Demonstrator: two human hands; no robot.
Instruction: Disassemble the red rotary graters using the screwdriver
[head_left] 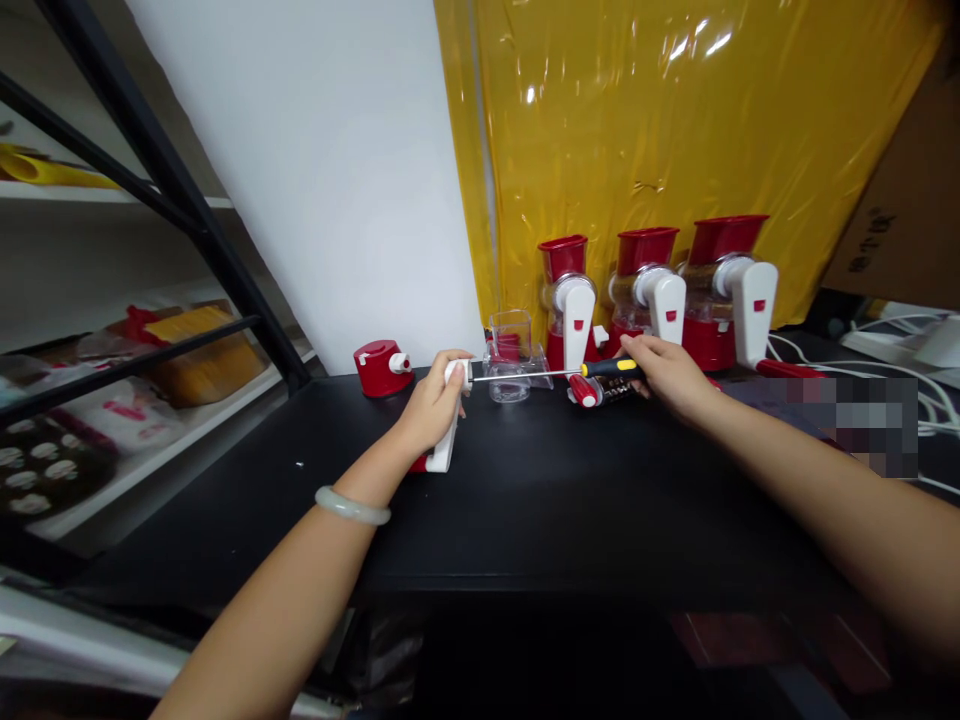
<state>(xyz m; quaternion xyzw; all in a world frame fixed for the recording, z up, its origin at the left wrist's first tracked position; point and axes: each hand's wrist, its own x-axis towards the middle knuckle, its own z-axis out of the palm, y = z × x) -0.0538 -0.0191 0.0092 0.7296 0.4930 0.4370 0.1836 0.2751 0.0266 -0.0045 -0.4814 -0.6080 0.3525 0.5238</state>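
Note:
My left hand (436, 402) is closed around a white crank handle (442, 448), whose red grip shows just below the wrist side. In my right hand (660, 368) is a screwdriver (611, 369) with a black and yellow handle. Its long metal shaft points left, and the tip meets the round white end of the crank handle; whether it sits in a screw I cannot tell. Behind the shaft stands a clear plastic grater body (511, 385). A red base (382, 368) with a white knob lies left of my left hand. A metal grater drum (619, 390) is partly hidden near my right hand.
Three red and white rotary graters (574, 300) stand in a row at the back right, before a yellow plastic-wrapped stack (637, 120). White cables (900, 370) lie at the right. A black-framed shelf (217, 260) with bagged goods borders the black table (570, 500) on the left.

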